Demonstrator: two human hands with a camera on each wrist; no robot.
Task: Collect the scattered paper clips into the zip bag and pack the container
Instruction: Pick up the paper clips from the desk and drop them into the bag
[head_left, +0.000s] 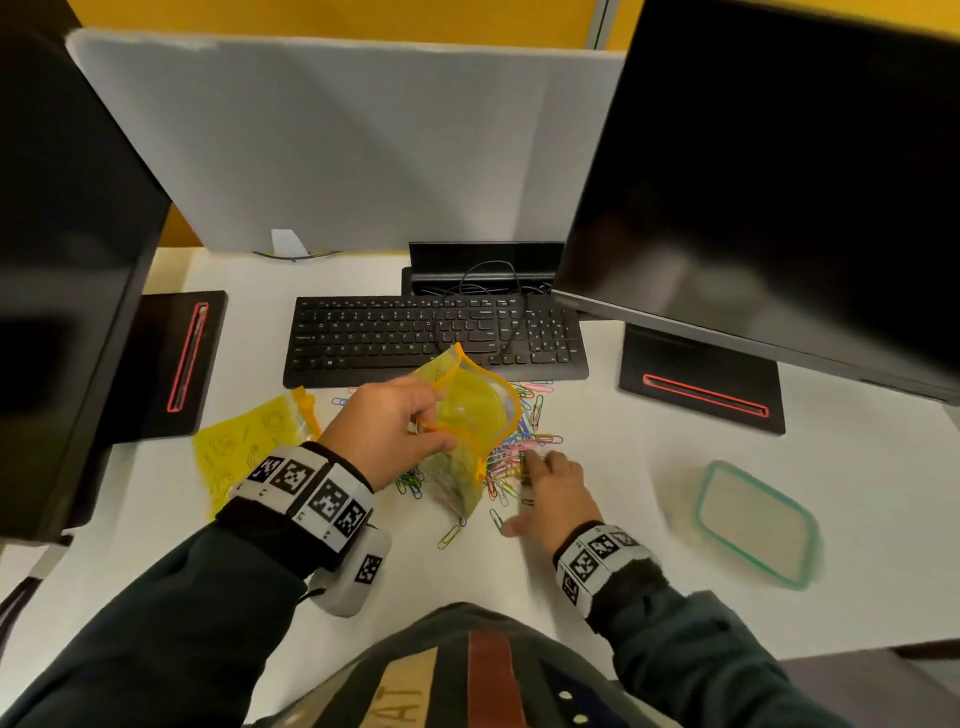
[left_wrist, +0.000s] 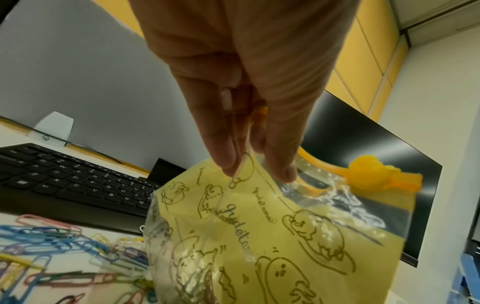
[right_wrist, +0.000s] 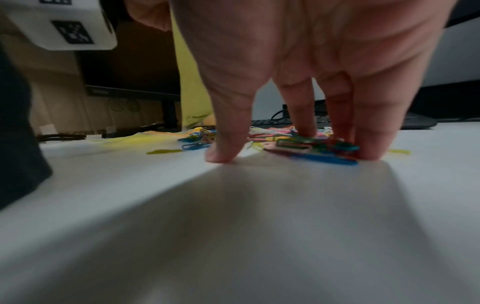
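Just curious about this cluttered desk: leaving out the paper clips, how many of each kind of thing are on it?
Yellow zip bags: 2, one held open, one lying flat
Monitors: 2, left, right
Keyboard: 1
Container with green rim: 1
Total: 6

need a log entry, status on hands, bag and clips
Left hand pinches zip bag rim, mouth open, some clips inside. Right hand fingers down on paper clips pile. Container off right; nothing blocking.
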